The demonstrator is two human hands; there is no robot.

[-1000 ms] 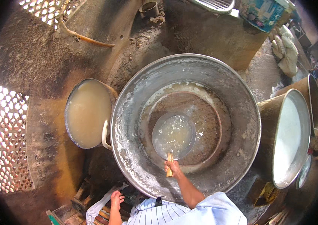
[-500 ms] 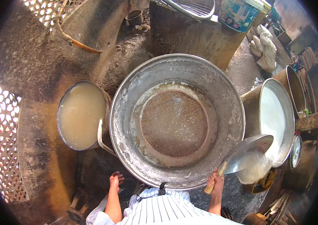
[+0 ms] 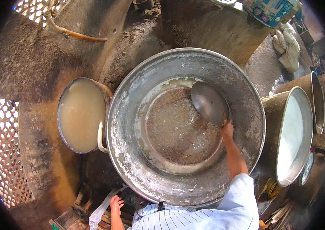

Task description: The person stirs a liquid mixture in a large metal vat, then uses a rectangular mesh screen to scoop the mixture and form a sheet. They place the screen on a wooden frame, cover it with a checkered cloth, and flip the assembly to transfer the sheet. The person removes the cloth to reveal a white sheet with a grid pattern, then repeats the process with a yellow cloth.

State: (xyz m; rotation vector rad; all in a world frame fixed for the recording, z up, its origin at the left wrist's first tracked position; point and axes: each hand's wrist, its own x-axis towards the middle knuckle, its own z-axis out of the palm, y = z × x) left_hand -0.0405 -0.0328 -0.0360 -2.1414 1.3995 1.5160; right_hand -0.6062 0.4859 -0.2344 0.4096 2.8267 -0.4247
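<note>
My right hand is closed around the handle of a big, shallow metal ladle. The ladle's round bowl is over the right part of a wide metal basin, and my forearm reaches across the basin's rim. A round brown mesh sieve lies low inside the basin, with pale residue around it. My left hand holds nothing, fingers apart, below the basin's near left edge. Close by it hangs a strip of whitish plastic.
Left of the basin stands a pot of cloudy beige liquid, with a pale curved handle between them. To the right is a tall metal vessel with white contents. A printed bucket and a pale sack are at the far right.
My right hand has swung the ladle from outside the basin's right edge to over the sieve. The pale blur beneath the ladle is gone. My left hand stays low and open.
</note>
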